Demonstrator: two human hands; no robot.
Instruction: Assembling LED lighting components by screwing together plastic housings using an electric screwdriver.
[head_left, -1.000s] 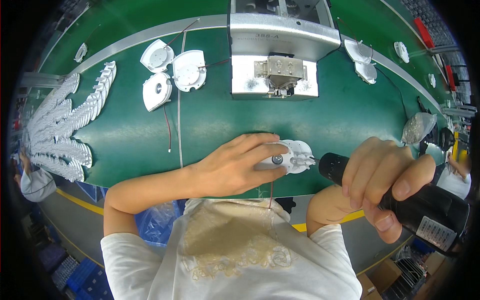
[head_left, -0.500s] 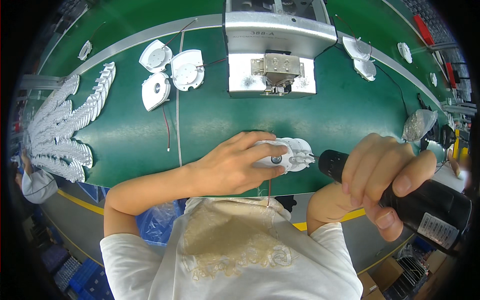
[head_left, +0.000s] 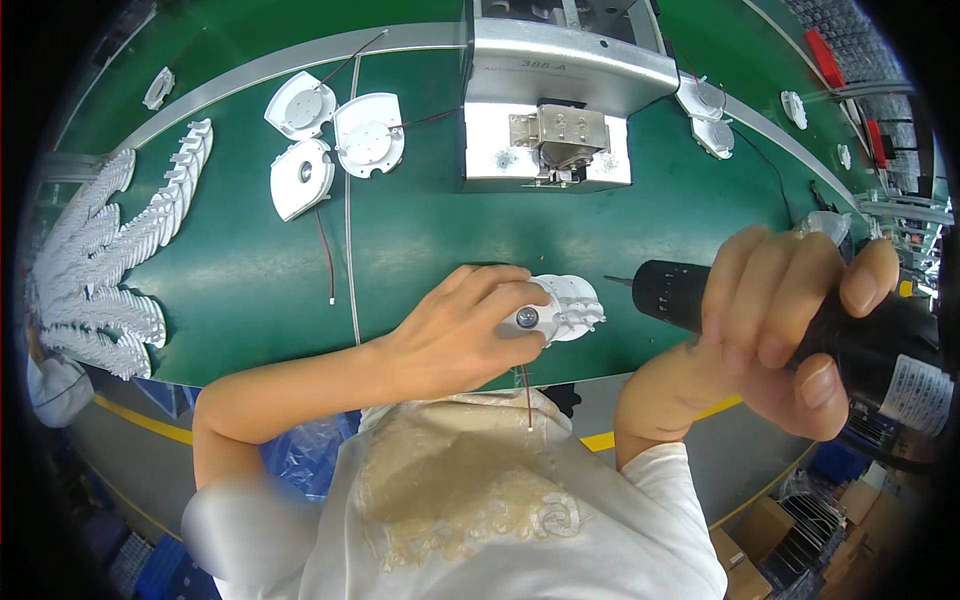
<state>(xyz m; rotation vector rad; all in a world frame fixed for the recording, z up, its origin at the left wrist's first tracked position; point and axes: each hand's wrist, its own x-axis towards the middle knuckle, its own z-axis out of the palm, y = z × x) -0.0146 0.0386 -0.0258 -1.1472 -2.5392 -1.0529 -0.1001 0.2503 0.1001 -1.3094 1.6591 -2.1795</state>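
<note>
My left hand (head_left: 465, 325) grips a white plastic housing (head_left: 545, 318) near the front edge of the green table, its fingers curled over the left end. A round metallic centre shows between the fingers, and a thin red wire (head_left: 526, 385) hangs over the edge. Several similar rounded white pieces overlap at the right end. In my right hand (head_left: 790, 320) is a black electric screwdriver (head_left: 675, 292), its fingers wrapped round the body. The thin bit points left, apart from the white pieces and a little beyond them.
A metal screw feeder (head_left: 565, 90) stands at the far middle. Three white housings with wires (head_left: 365, 135) lie left of it; two more (head_left: 712, 137) lie right. Stacked rows of white parts (head_left: 130, 250) fill the far left. A clear bag (head_left: 825, 225) sits beyond my right hand.
My right hand has drawn the screwdriver away from the white pieces, and its bit now points from farther up the table. My left hand keeps its grip; the whole view has shifted slightly.
</note>
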